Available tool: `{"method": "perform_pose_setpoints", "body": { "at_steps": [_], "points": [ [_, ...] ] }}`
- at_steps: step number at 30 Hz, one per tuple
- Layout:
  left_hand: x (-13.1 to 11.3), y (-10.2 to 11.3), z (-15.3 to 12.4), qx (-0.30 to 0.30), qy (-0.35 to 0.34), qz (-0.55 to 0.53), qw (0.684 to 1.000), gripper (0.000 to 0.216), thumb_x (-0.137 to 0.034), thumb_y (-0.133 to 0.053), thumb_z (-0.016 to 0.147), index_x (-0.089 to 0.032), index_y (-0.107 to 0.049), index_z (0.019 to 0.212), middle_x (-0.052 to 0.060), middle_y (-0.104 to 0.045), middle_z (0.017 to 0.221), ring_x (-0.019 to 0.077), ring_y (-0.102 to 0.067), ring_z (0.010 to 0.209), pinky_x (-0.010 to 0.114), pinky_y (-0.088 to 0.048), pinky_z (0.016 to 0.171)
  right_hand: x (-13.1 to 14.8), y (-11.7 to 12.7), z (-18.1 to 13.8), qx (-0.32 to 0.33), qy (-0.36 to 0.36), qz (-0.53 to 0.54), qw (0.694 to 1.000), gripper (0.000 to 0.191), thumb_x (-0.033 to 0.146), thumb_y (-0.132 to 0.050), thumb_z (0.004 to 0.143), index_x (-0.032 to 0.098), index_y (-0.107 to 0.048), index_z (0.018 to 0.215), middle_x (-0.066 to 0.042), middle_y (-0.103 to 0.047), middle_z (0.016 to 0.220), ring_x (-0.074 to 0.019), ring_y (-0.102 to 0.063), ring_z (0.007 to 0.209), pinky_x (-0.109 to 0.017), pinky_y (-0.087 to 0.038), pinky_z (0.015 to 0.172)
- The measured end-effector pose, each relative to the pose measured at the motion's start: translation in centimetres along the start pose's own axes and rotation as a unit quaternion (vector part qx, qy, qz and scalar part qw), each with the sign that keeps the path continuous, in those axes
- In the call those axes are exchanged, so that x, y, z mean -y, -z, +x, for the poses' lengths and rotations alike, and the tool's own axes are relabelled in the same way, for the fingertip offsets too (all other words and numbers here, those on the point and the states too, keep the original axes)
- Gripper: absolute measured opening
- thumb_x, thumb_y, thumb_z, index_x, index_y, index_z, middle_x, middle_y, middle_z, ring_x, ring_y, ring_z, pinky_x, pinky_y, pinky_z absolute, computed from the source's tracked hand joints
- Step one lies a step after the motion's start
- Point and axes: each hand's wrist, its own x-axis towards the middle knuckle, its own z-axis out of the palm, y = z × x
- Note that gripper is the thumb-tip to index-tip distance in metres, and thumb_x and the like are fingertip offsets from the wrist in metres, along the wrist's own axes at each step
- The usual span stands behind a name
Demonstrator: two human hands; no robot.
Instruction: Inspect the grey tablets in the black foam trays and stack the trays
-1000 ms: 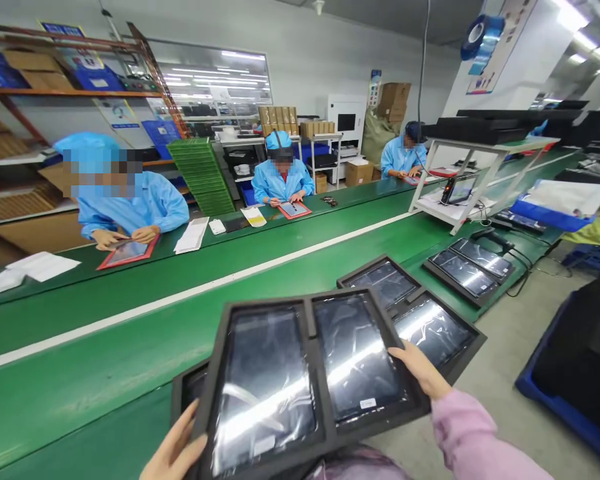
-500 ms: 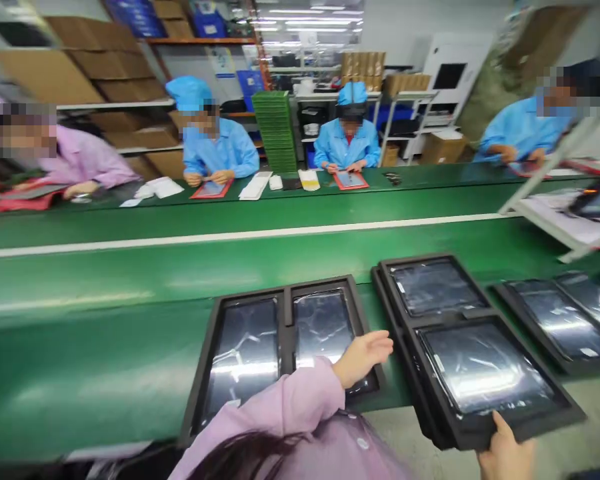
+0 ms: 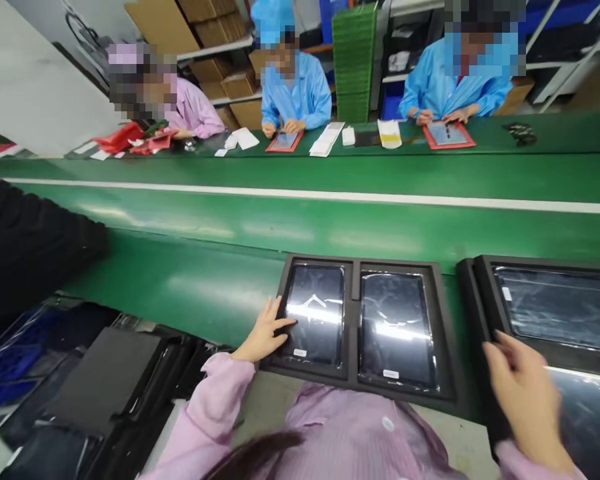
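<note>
We have one tray (image 3: 353, 320) of two tablets lying flat on the bench (image 3: 200, 287), our left hand (image 3: 265, 332) spread on its corner, our right hand (image 3: 523, 387) open, blurred, at the next tray (image 3: 473, 300).

left hand (image 3: 265, 331) flat, right hand (image 3: 525, 393) raised

My right hand (image 3: 527, 393) is smeared with motion blur, so I cannot tell whether its fingers touch the second black tray (image 3: 555, 313), which the right edge cuts off. The labels on the tablet screens (image 3: 314, 312) are too small to read. Co-workers' faces are pixelated.
</note>
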Motion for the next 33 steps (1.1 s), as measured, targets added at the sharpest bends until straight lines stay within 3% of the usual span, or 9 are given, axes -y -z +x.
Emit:
{"method": "perform_pose_setpoints", "body": {
  "at_steps": [3, 6, 13, 17, 20, 22, 26, 30, 33],
  "points": [
    [-0.1, -0.1, -2.2, 0.137, -0.079, 0.190, 0.969, 0.066, -0.009, -0.065, 0.065, -0.019, -0.053, 0.129, 0.021, -0.021, 0.149, 0.0406, -0.010, 0.140, 0.070, -0.013, 0.104, 6.9, -6.4, 0.2, 0.097, 0.278, -0.007, 0.956, 0.037, 0.046, -0.040, 0.091, 0.019, -0.061, 0.105, -0.014, -0.064, 0.098, -0.0286, -0.062, 0.092, -0.045, -0.052, 0.081],
    [-0.5, -0.1, -2.2, 0.174, -0.146, 0.266, 0.937, 0.072, -0.015, -0.073, 0.068, -0.019, -0.046, 0.134, 0.023, -0.028, 0.146, 0.0404, -0.017, 0.138, 0.074, -0.011, 0.101, 10.9, -11.2, -1.2, 0.161, 0.390, -0.013, 0.906, 0.034, 0.035, -0.036, 0.095, 0.018, -0.058, 0.114, -0.012, -0.065, 0.101, -0.0253, -0.063, 0.092, -0.040, -0.054, 0.079],
    [1.7, -0.9, -1.1, 0.163, -0.348, 0.225, 0.895, 0.022, -0.011, -0.052, 0.083, -0.016, -0.066, 0.100, 0.017, -0.063, 0.116, 0.0323, -0.047, 0.124, 0.064, -0.025, 0.106, 10.4, -13.1, -3.6, 0.184, 0.394, -0.030, 0.900, 0.033, 0.029, -0.035, 0.096, 0.013, -0.055, 0.116, -0.014, -0.066, 0.096, -0.0252, -0.065, 0.086, -0.040, -0.056, 0.071],
    [2.8, -1.3, -1.3, 0.093, -0.371, 0.183, 0.905, 0.030, -0.010, -0.038, 0.087, -0.018, -0.067, 0.085, 0.010, -0.070, 0.092, 0.0245, -0.058, 0.111, 0.051, -0.036, 0.106, 9.7, -12.8, -4.0, 0.198, 0.300, 0.007, 0.933, 0.030, 0.029, -0.039, 0.092, 0.016, -0.056, 0.114, -0.011, -0.066, 0.091, -0.0231, -0.065, 0.082, -0.039, -0.056, 0.074],
    [3.5, -1.1, -0.8, -0.009, -0.312, 0.075, 0.947, 0.022, -0.019, -0.045, 0.086, -0.020, -0.065, 0.076, 0.006, -0.069, 0.079, 0.0204, -0.065, 0.091, 0.041, -0.047, 0.095, 10.1, -12.7, -4.5, 0.205, 0.230, 0.047, 0.950, 0.030, 0.028, -0.040, 0.089, 0.017, -0.058, 0.111, -0.009, -0.067, 0.091, -0.0208, -0.065, 0.078, -0.037, -0.056, 0.075],
    [4.2, -0.7, -0.2, -0.158, -0.173, -0.079, 0.969, 0.016, -0.027, -0.055, 0.080, -0.020, -0.062, 0.068, 0.006, -0.067, 0.075, 0.0198, -0.064, 0.081, 0.037, -0.051, 0.086, 10.6, -12.7, -4.9, 0.208, 0.179, 0.076, 0.958, 0.030, 0.028, -0.041, 0.088, 0.018, -0.059, 0.109, -0.008, -0.067, 0.090, -0.0196, -0.065, 0.076, -0.035, -0.056, 0.072],
    [5.2, -0.2, 0.8, -0.359, 0.065, -0.341, 0.867, 0.024, -0.040, -0.058, 0.075, -0.019, -0.048, 0.068, 0.000, -0.060, 0.068, 0.0179, -0.063, 0.070, 0.039, -0.053, 0.075, 11.7, -13.0, -5.7, 0.186, 0.099, 0.113, 0.971, 0.027, 0.030, -0.041, 0.085, 0.019, -0.061, 0.100, -0.007, -0.068, 0.084, -0.0183, -0.064, 0.070, -0.031, -0.054, 0.065],
    [3.4, 0.0, 0.3, -0.328, 0.079, -0.531, 0.777, 0.038, -0.044, -0.076, 0.062, -0.018, -0.048, 0.067, 0.000, -0.068, 0.082, 0.0215, -0.066, 0.087, 0.042, -0.053, 0.082, 12.9, -14.0, -6.1, 0.153, 0.083, 0.164, 0.971, 0.023, 0.031, -0.044, 0.084, 0.019, -0.061, 0.093, -0.006, -0.067, 0.078, -0.0171, -0.062, 0.066, -0.032, -0.053, 0.066],
    [1.7, 0.1, -0.5, -0.249, 0.073, -0.588, 0.766, 0.043, -0.042, -0.082, 0.055, -0.016, -0.048, 0.059, 0.003, -0.071, 0.091, 0.0274, -0.066, 0.096, 0.048, -0.050, 0.090, 14.4, -15.3, -5.0, 0.218, -0.002, 0.257, 0.941, 0.028, 0.037, -0.050, 0.079, 0.018, -0.058, 0.098, -0.008, -0.067, 0.086, -0.0182, -0.064, 0.072, -0.032, -0.054, 0.068]
  ]
}}
